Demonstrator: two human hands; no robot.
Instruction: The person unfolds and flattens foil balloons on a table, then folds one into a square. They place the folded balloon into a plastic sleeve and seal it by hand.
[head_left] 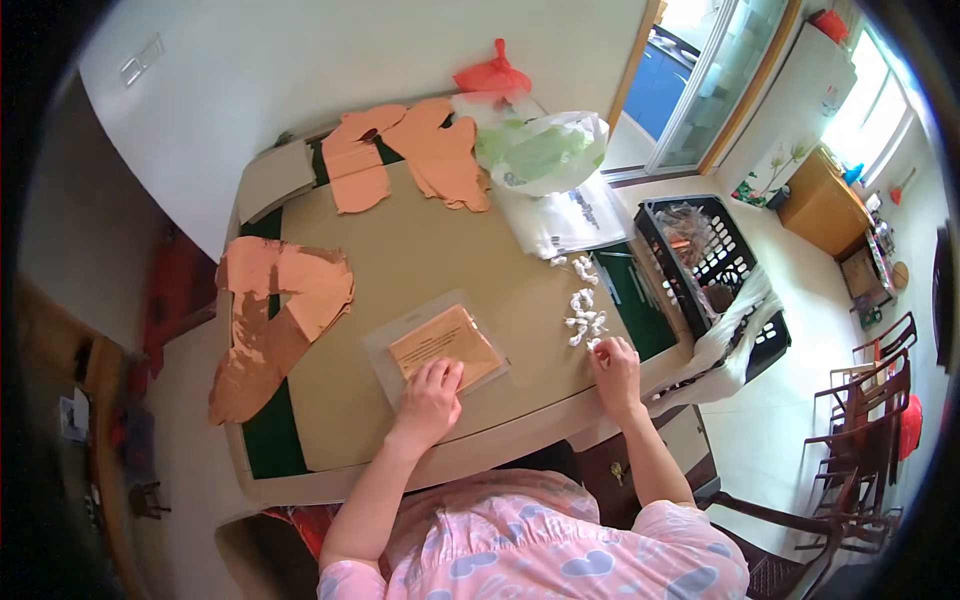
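My left hand (430, 402) lies with its fingers on a folded orange-brown sheet (448, 342) printed with dark text. That sheet is inside a flat transparent plastic bag (487, 374) on the tan board. Over at the right, the fingers of my right hand (616, 372) are pinched at the near end of a row of small white twisted bundles (582, 316). One little white bundle (594, 345) shows at its fingertips. What the bundles are made of is too small to tell.
Copper-coloured sheets (290, 290) lie at the left, with more orange sheets (436, 150) at the back. Flat plastic bags (575, 220) are stacked below a green-white bag (545, 150). A black crate (745, 240) with white strands (735, 340) stands right. A red bag (492, 75) sits behind.
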